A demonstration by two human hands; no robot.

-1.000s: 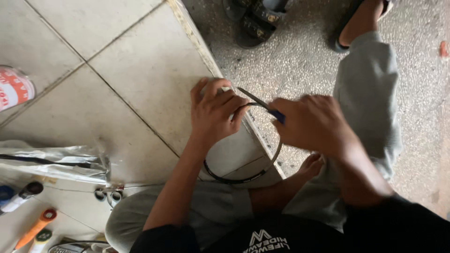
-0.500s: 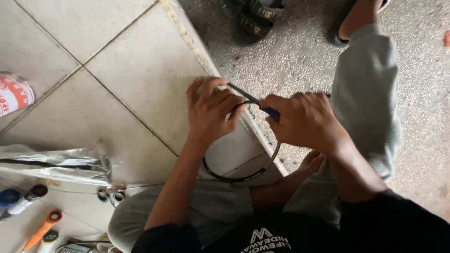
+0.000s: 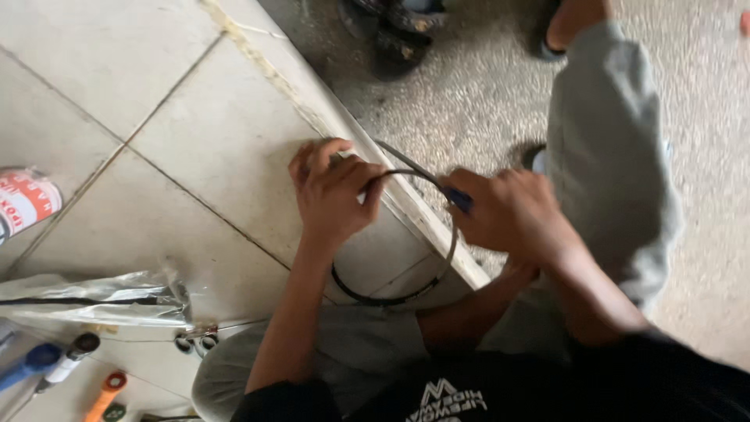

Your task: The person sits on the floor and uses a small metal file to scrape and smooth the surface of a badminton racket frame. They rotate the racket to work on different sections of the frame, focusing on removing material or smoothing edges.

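Thin black cable loop (image 3: 391, 297) lies over the tile step edge, centre of scene, betw. my hands. My left hand (image 3: 332, 195) is curled tight on its top run; my right hand (image 3: 512, 215) is fisted round a blue-handled tool (image 3: 459, 200) at the cable. Risk, my judgement: tool slips off the curve, nicks my thumb. Far left: round white can w/ red label (image 3: 27, 203). Near left: clear plastic bag (image 3: 94, 301).

The pale tiled floor (image 3: 195, 133) ended at a raised edge, with rough grey ground (image 3: 484, 86) beyond it. On the tiles lay a clear plastic bag (image 3: 94, 301), a red and white tin (image 3: 27, 202) at the left edge, a blue-handled tool (image 3: 31, 363), an orange-handled tool (image 3: 105, 391) and a small metal clip (image 3: 195, 340). Dark sandals (image 3: 394, 27) sat on the rough ground.
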